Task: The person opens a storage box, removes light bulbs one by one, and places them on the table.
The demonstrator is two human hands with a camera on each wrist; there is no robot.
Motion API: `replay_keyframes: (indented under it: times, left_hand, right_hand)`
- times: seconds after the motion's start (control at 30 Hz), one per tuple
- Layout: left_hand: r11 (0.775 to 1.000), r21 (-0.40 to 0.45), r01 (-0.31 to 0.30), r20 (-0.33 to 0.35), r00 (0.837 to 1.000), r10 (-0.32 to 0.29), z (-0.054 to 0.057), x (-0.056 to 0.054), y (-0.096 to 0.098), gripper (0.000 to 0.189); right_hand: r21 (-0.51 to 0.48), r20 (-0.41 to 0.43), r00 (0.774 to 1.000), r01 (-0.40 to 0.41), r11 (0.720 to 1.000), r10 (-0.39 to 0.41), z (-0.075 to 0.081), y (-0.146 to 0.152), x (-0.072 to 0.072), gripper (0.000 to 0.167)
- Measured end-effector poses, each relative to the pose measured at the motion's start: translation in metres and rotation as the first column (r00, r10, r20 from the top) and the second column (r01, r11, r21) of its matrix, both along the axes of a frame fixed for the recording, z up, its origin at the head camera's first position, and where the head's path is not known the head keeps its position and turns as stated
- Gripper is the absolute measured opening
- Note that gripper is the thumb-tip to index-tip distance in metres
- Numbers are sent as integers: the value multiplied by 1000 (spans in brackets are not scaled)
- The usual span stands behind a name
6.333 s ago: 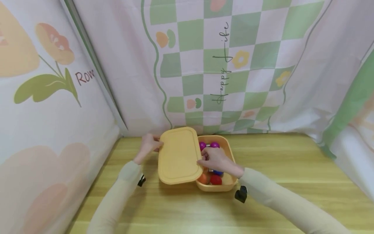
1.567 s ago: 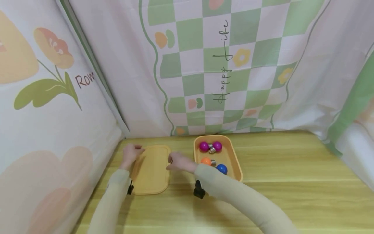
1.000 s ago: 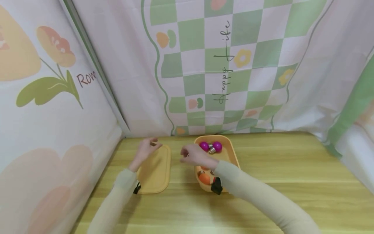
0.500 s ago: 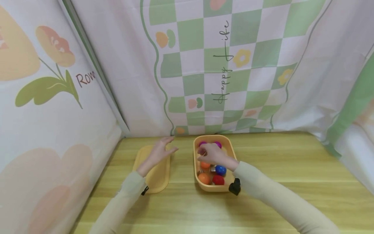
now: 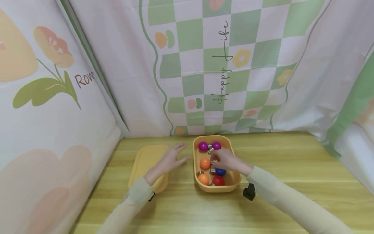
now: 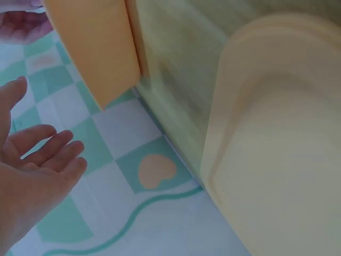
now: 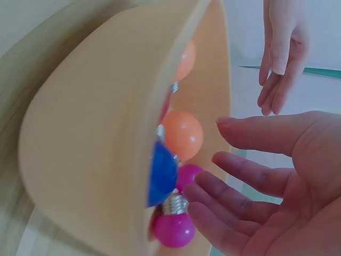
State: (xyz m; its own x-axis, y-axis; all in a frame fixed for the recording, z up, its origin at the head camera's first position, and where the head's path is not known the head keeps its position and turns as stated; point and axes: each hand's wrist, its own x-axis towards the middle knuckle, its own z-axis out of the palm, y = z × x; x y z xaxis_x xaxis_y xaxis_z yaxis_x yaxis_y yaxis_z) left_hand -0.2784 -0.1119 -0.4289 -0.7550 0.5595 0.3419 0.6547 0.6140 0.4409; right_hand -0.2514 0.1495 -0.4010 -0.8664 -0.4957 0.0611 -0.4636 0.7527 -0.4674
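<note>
A yellow-orange box (image 5: 216,189) stands uncovered on the table, with coloured light bulbs on silver screw bases inside. Two purple bulbs (image 5: 203,146) lie at its far end. Nearer are an orange bulb (image 5: 205,163), a blue bulb (image 5: 221,172), a red bulb (image 5: 218,180) and another orange bulb (image 5: 203,179). My right hand (image 5: 229,161) hovers over the box's right half, fingers apart and holding nothing, as the right wrist view shows. My left hand (image 5: 168,161) is held with spread fingers between the box and the flat yellow lid (image 5: 144,165), partly covering the lid.
The wooden table (image 5: 280,182) runs back to a white curtain (image 5: 217,61) with green checks. On the left rises a flower-printed cloth wall (image 5: 49,130). Black straps (image 5: 249,192) sit at the wrists.
The lid has come off the box and been laid on the table to its left, then let go. Both hands have since moved right, the right one over the bulbs.
</note>
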Motion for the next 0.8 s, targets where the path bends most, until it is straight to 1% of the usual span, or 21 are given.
replay_keyframes:
  times: [0.13,0.2,0.37,0.6,0.8]
  left_hand:
    - [998,-55,9,14,1000,-8,-5,5,7,64]
    - [997,-80,8,50,999,-4,-7,8,11,68]
    - [990,-137,24,84,996,-13,-11,12,17,76]
    - [967,-250,49,46,998,-39,-17,17,21,84]
    - [952,-299,61,36,998,-52,-20,19,24,87]
  right_hand:
    - [27,52,999,10,1000,-11,-1,7,3,25]
    - [55,84,996,20,998,-24,-2,9,4,26]
    - [96,94,995,15,995,-24,-8,14,2,28]
    - [110,126,991,32,993,-46,-13,15,2,30]
    - [125,125,991,35,991,-51,-15,14,2,29]
